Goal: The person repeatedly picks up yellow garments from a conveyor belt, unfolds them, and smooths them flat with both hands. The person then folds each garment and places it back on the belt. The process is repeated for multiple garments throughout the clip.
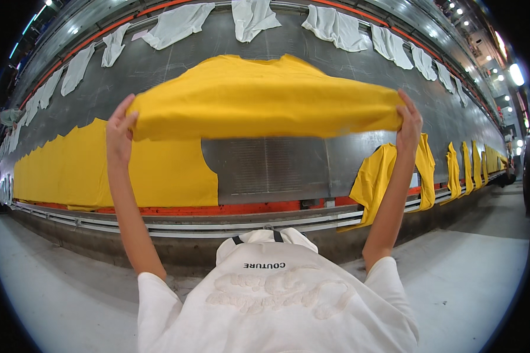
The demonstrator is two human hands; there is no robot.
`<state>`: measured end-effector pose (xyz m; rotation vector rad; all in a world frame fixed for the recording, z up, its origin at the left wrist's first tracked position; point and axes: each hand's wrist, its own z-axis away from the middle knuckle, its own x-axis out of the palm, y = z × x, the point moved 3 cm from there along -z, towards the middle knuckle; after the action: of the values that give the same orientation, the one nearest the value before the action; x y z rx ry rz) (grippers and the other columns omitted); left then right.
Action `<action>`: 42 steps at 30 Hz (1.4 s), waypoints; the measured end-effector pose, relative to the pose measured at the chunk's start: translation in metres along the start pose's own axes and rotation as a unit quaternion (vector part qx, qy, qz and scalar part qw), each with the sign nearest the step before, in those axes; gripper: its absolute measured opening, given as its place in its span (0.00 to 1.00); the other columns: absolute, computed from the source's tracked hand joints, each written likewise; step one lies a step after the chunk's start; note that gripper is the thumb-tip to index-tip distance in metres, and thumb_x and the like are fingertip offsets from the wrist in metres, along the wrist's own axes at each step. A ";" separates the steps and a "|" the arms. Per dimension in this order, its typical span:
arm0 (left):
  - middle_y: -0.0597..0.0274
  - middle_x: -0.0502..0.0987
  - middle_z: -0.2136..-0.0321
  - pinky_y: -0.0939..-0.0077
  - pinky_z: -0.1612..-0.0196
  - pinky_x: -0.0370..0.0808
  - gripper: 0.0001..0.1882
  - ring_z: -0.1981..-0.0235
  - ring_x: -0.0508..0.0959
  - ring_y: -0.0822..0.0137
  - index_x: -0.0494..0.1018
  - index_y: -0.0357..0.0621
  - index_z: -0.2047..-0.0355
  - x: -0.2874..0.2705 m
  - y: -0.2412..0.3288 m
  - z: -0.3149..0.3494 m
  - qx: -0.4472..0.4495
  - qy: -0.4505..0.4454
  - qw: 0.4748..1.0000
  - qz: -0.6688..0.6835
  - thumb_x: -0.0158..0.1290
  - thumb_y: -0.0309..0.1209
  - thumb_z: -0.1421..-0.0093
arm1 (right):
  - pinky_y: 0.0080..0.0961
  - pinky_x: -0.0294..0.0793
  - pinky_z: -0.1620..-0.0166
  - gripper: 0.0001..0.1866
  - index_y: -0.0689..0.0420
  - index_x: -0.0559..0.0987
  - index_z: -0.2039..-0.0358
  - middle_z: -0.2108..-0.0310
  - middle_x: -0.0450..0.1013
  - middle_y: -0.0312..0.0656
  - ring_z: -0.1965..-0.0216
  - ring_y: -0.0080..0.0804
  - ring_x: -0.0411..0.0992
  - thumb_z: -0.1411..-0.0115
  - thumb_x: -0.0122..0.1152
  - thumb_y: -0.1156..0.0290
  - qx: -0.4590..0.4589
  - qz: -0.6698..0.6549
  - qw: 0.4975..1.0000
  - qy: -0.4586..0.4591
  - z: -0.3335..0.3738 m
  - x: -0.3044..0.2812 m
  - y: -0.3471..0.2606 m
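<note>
Yellow garment panel spans the space over the grey table, its opposite ends pinched in the curled fingers of my left hand and right hand; level wrists and equal outward tension should, I judge, keep it smooth.

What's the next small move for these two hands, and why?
I'd probably lower the yellow fabric panel onto the dark tabletop, both ends held until it lies flat. The left hand and right hand stretch it out by opposite ends, and tabletop shows between the flat yellow pieces on the left and the draped yellow piece on the right.
</note>
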<state>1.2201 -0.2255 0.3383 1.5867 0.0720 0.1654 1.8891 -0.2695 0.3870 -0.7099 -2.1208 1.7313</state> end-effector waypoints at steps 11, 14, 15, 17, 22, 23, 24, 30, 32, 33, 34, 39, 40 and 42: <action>0.53 0.74 0.40 0.75 0.47 0.73 0.30 0.46 0.77 0.67 0.68 0.31 0.35 -0.027 -0.160 0.144 -0.174 0.014 0.976 -0.128 0.56 0.19 0.40 | 0.24 0.67 0.38 0.27 0.68 0.77 0.41 0.41 0.75 0.46 0.41 0.31 0.72 0.44 0.55 0.83 0.209 0.020 0.978 0.005 0.150 -0.063 0.125; 0.50 0.74 0.39 0.71 0.41 0.72 0.31 0.42 0.75 0.62 0.69 0.31 0.36 -0.036 -0.201 0.167 -0.203 0.004 0.962 -0.184 0.58 0.22 0.41 | 0.25 0.68 0.38 0.26 0.67 0.78 0.42 0.41 0.75 0.47 0.40 0.31 0.72 0.43 0.54 0.84 0.240 0.113 0.963 -0.042 0.184 -0.075 0.174; 0.48 0.74 0.39 0.71 0.41 0.72 0.31 0.42 0.75 0.60 0.70 0.32 0.37 -0.041 -0.217 0.176 -0.212 0.003 0.951 -0.224 0.58 0.23 0.42 | 0.27 0.68 0.38 0.25 0.66 0.79 0.43 0.42 0.76 0.48 0.40 0.34 0.72 0.43 0.55 0.83 0.241 0.192 0.949 -0.060 0.195 -0.077 0.189; 0.45 0.74 0.39 0.68 0.41 0.73 0.30 0.42 0.76 0.56 0.71 0.32 0.39 -0.045 -0.238 0.193 -0.167 -0.005 0.915 -0.368 0.60 0.25 0.42 | 0.31 0.69 0.38 0.23 0.63 0.80 0.45 0.44 0.77 0.50 0.41 0.40 0.73 0.42 0.55 0.82 0.239 0.349 0.901 -0.095 0.211 -0.083 0.213; 0.39 0.79 0.51 0.59 0.41 0.72 0.19 0.46 0.77 0.41 0.78 0.33 0.48 -0.003 -0.239 0.219 -0.120 -0.059 0.889 -0.438 0.58 0.33 0.36 | 0.43 0.71 0.39 0.17 0.60 0.80 0.48 0.49 0.78 0.53 0.44 0.54 0.73 0.37 0.58 0.75 0.021 0.473 0.865 -0.168 0.269 -0.030 0.209; 0.39 0.80 0.53 0.59 0.40 0.72 0.18 0.46 0.77 0.40 0.79 0.33 0.50 0.007 -0.242 0.225 -0.171 -0.087 0.903 -0.384 0.57 0.34 0.35 | 0.43 0.71 0.40 0.15 0.60 0.81 0.50 0.49 0.77 0.53 0.44 0.54 0.73 0.37 0.59 0.73 0.045 0.436 0.867 -0.238 0.288 -0.015 0.212; 0.40 0.82 0.56 0.58 0.40 0.72 0.20 0.47 0.78 0.41 0.80 0.33 0.51 0.022 -0.244 0.230 -0.182 -0.135 0.893 -0.389 0.54 0.37 0.33 | 0.44 0.71 0.41 0.13 0.60 0.81 0.52 0.48 0.77 0.53 0.45 0.54 0.72 0.37 0.59 0.72 0.067 0.395 0.863 -0.307 0.304 0.000 0.218; 0.36 0.82 0.56 0.49 0.42 0.71 0.32 0.49 0.79 0.40 0.80 0.36 0.52 0.037 -0.309 0.233 -0.113 -0.281 0.727 -0.616 0.37 0.52 0.28 | 0.45 0.70 0.40 0.23 0.58 0.80 0.48 0.49 0.78 0.54 0.44 0.53 0.74 0.31 0.50 0.55 0.015 0.525 0.691 -0.496 0.330 0.062 0.263; 0.38 0.81 0.55 0.41 0.40 0.66 0.29 0.50 0.78 0.39 0.80 0.37 0.54 0.038 -0.321 0.229 -0.173 -0.290 0.750 -0.569 0.39 0.50 0.29 | 0.45 0.71 0.42 0.24 0.59 0.81 0.49 0.51 0.80 0.54 0.46 0.53 0.76 0.30 0.48 0.53 0.096 0.547 0.672 -0.490 0.313 0.067 0.276; 0.39 0.81 0.54 0.37 0.39 0.64 0.28 0.50 0.78 0.38 0.81 0.38 0.54 0.036 -0.325 0.222 -0.201 -0.295 0.758 -0.546 0.40 0.48 0.30 | 0.43 0.73 0.44 0.24 0.60 0.82 0.52 0.53 0.80 0.55 0.49 0.52 0.77 0.31 0.49 0.52 0.122 0.504 0.677 -0.522 0.307 0.066 0.280; 0.39 0.82 0.58 0.47 0.44 0.72 0.29 0.54 0.81 0.41 0.80 0.37 0.53 0.036 -0.326 0.211 -0.242 -0.391 0.746 -0.481 0.43 0.51 0.31 | 0.41 0.75 0.46 0.24 0.60 0.83 0.55 0.56 0.81 0.56 0.51 0.51 0.78 0.32 0.50 0.52 0.149 0.463 0.681 -0.548 0.300 0.059 0.287; 0.60 0.83 0.69 0.73 0.63 0.76 0.16 0.68 0.81 0.69 0.80 0.38 0.62 0.000 -0.288 0.166 -0.382 -0.063 0.919 -0.076 0.53 0.39 0.30 | 0.34 0.79 0.58 0.23 0.62 0.84 0.61 0.64 0.83 0.52 0.64 0.48 0.81 0.35 0.57 0.52 0.353 0.252 0.818 -0.378 0.221 0.011 0.279; 0.63 0.80 0.72 0.75 0.65 0.75 0.14 0.72 0.78 0.70 0.80 0.38 0.63 -0.026 -0.296 0.152 -0.336 0.039 0.937 -0.091 0.56 0.39 0.31 | 0.33 0.79 0.60 0.22 0.62 0.83 0.60 0.65 0.83 0.50 0.67 0.47 0.81 0.36 0.60 0.53 0.339 0.295 0.840 -0.303 0.200 -0.003 0.282; 0.66 0.76 0.76 0.77 0.68 0.72 0.13 0.76 0.74 0.72 0.79 0.39 0.63 -0.077 -0.324 0.126 -0.268 0.190 0.939 -0.103 0.59 0.39 0.33 | 0.38 0.79 0.58 0.20 0.62 0.83 0.61 0.67 0.82 0.47 0.66 0.46 0.81 0.39 0.65 0.56 0.181 0.392 0.898 -0.085 0.164 -0.023 0.290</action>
<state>1.1815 -0.3537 0.0081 0.9775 0.4564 0.2977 1.8728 -0.3737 0.0703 -1.4704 -1.6007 2.5785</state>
